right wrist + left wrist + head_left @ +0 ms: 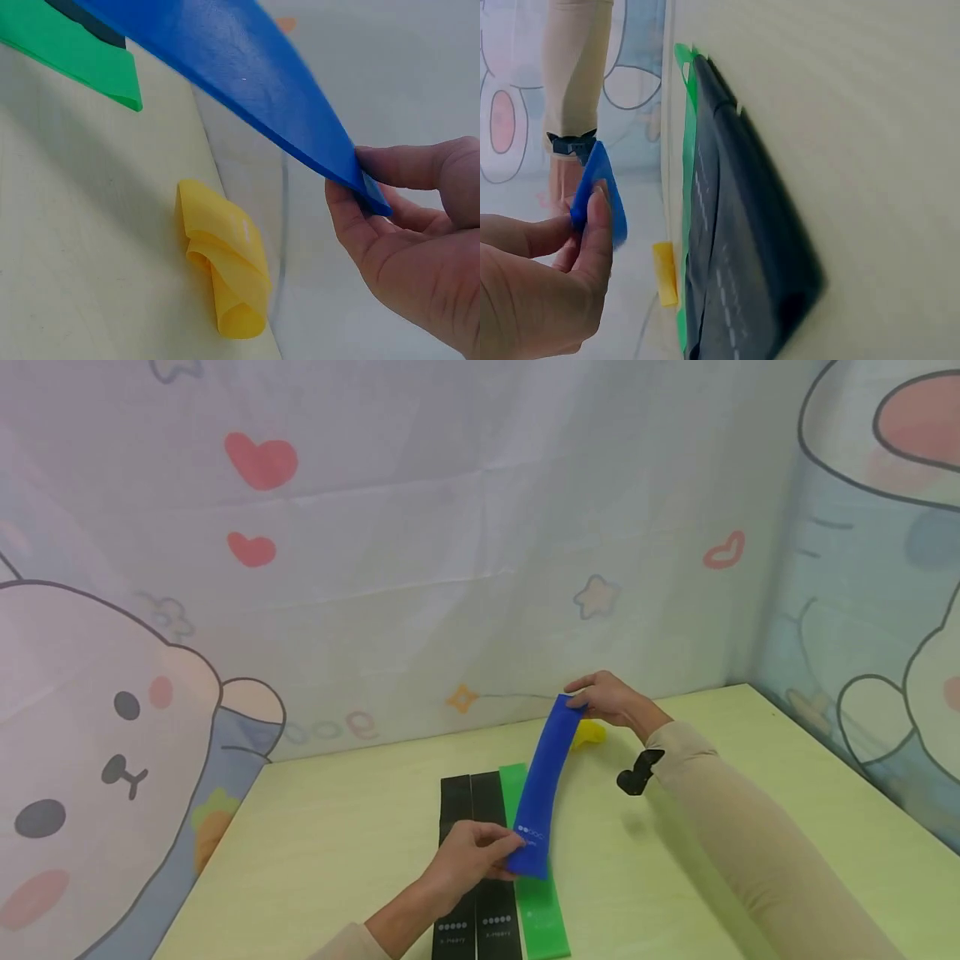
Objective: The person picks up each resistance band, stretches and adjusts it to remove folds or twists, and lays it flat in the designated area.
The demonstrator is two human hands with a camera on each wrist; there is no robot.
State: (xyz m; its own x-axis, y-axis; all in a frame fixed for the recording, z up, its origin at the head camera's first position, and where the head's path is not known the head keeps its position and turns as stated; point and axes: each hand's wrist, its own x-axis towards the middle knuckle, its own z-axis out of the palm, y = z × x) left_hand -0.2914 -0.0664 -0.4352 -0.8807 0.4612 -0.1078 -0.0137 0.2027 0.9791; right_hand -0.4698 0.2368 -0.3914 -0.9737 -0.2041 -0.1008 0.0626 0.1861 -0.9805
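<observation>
A blue resistance band [546,781] is stretched out flat above the table, its far end raised. My left hand [471,858] pinches its near end between thumb and fingers, beside the printed dots. At the far end my right hand [609,697] pinches the other tip, thumb on one face and fingers on the other, as the right wrist view shows. Below the blue band lies a green band [543,914], partly covered by it. Two black bands [497,902] marked X-Heavy lie side by side left of the green one, partly hidden by my left hand.
A crumpled yellow band [225,251] lies near the table's back edge, behind the blue one. The pale yellow table [337,827] meets a printed cloth backdrop [420,568] at the back. A black strap [639,773] sits on the right wrist.
</observation>
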